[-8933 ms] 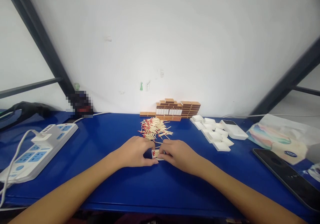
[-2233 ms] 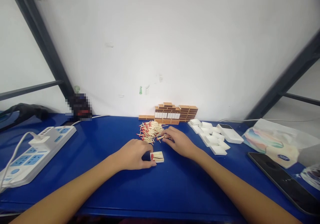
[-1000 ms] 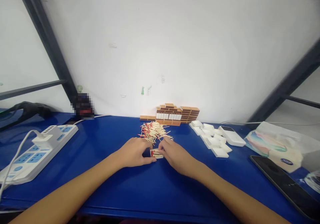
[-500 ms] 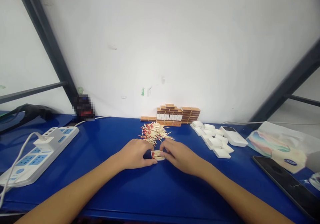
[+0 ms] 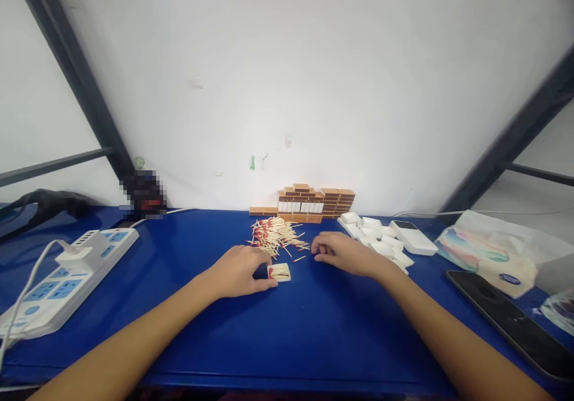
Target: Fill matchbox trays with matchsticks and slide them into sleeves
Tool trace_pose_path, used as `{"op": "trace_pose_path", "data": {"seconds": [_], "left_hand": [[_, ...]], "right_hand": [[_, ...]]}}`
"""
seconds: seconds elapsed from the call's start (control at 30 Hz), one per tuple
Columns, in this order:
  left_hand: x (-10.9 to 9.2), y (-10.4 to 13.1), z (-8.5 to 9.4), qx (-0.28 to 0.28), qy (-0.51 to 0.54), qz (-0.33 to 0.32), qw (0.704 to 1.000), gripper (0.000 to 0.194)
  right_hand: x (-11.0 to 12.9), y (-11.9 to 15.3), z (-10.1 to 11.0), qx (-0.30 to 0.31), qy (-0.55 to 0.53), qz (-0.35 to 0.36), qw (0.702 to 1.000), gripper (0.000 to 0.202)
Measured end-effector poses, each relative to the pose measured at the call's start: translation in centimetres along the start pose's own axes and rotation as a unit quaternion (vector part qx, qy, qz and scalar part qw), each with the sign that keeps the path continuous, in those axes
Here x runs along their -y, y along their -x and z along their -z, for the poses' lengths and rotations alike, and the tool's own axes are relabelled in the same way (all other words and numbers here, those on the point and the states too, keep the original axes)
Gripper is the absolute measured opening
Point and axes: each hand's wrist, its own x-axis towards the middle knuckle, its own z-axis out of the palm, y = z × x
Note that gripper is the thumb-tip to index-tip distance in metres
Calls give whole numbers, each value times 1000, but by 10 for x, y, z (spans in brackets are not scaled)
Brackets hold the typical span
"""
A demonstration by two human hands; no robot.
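Note:
A small white matchbox tray (image 5: 280,275) with red-tipped matches in it lies on the blue table. My left hand (image 5: 240,271) grips the tray's left end between thumb and fingers. To the right, away from the tray, my right hand (image 5: 344,253) hovers with its fingers loosely curled and apart; nothing shows in them. Behind the tray spreads a heap of loose matches (image 5: 272,233), red heads mostly to the left. One single match (image 5: 299,259) lies between the tray and my right hand.
Brown matchboxes (image 5: 300,205) are stacked against the wall. White empty trays (image 5: 381,248) lie in a cluster on the right, partly behind my right arm. Beyond them are a white device (image 5: 415,238), a tissue pack (image 5: 488,257) and a phone (image 5: 506,323). A power strip (image 5: 67,284) is at left.
My right hand has let go of the tray and moved right. My left hand stays on the tray. A single match now lies apart from the heap, near the tray. The view has shifted slightly.

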Motion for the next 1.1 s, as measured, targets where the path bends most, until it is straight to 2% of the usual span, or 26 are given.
{"op": "trace_pose_path", "data": {"seconds": [0.17, 0.37, 0.57, 0.7, 0.9, 1.0, 1.1], "left_hand": [[0, 0, 0, 5, -2, 4, 1000, 35], [0, 0, 1, 7, 0, 6, 1000, 33], [1, 0, 0, 8, 6, 8, 1000, 32], [0, -1, -1, 1, 11, 12, 1000, 32], [-5, 1, 0, -7, 28, 12, 1000, 30], [-6, 1, 0, -5, 29, 13, 999, 29], [-6, 1, 0, 1, 27, 8, 1000, 30]], "right_hand": [[-1, -1, -1, 4, -7, 4, 1000, 7], [10, -6, -17, -40, -40, 26, 998, 8], [23, -5, -21, -25, -17, 5, 1000, 13], [39, -1, -21, -47, -31, 21, 998, 12], [68, 4, -39, -78, -17, 72, 994, 9], [65, 3, -37, -80, -1, 72, 994, 11], [44, -1, -25, -104, 42, 23, 993, 13]]}}
